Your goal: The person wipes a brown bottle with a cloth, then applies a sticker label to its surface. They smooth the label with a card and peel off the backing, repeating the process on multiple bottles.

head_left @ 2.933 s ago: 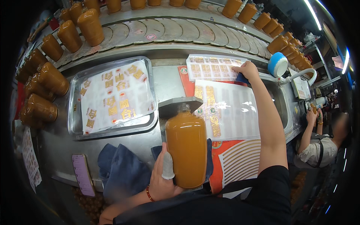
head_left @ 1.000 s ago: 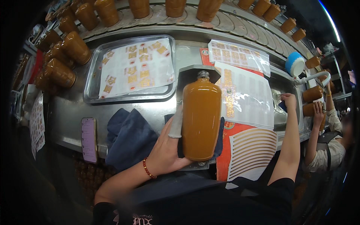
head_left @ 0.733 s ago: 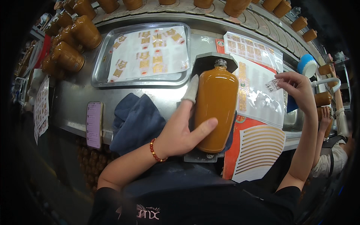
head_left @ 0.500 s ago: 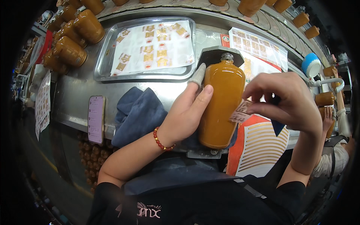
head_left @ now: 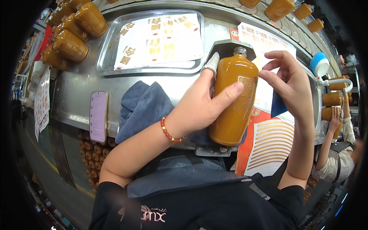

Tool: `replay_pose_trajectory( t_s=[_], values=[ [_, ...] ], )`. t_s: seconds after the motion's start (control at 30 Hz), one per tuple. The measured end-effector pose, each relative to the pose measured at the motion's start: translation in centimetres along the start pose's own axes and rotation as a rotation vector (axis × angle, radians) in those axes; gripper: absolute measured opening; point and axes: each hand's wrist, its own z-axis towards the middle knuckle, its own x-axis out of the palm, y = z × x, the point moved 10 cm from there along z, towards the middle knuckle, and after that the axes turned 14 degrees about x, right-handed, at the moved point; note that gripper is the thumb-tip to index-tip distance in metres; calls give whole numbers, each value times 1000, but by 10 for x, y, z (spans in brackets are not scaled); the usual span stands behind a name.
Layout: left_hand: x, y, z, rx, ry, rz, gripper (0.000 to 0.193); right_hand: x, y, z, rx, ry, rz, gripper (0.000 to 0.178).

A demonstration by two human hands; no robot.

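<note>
one small label (head_left: 249, 81), pinched in my right hand (head_left: 287, 82) a moment ago, now lies on the amber bottle (head_left: 232, 122) just right of the frame's centre, so it looks placed, my left hand (head_left: 199, 101) grasping the bottle, my right released just beside it.

ok so the bottle (head_left: 234, 119) sits between a cloth (head_left: 143, 107) on its left and some label sheets (head_left: 265, 97) on its right. Phone (head_left: 98, 119) is left of the cloth, by the bench (head_left: 71, 97) edge. Tray (head_left: 106, 57) behind, sticker sheets (head_left: 180, 46) in it.
</note>
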Motion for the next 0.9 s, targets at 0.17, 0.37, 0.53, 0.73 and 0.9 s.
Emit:
replay_pose_trajectory(
  t_s=[0.17, 0.37, 0.53, 0.73, 0.9],
  values=[
    [6, 1, 2, -79, 30, 64, 61, 51, -38, -31, 276, 303, 458, 78],
    [4, 0, 2, -41, 66, 166, 62, 61, -41, -37, 285, 308, 660, 83],
    [5, -1, 5, -56, 41, 94, 65, 62, -41, -37, 347, 319, 780, 80],
    [2, 6, 8, -80, 38, 185, 66, 65, -44, -37, 323, 325, 759, 78],
    [6, -3, 6, -92, 51, 164, 65, 64, -49, -38, 322, 312, 777, 82]
  ],
)
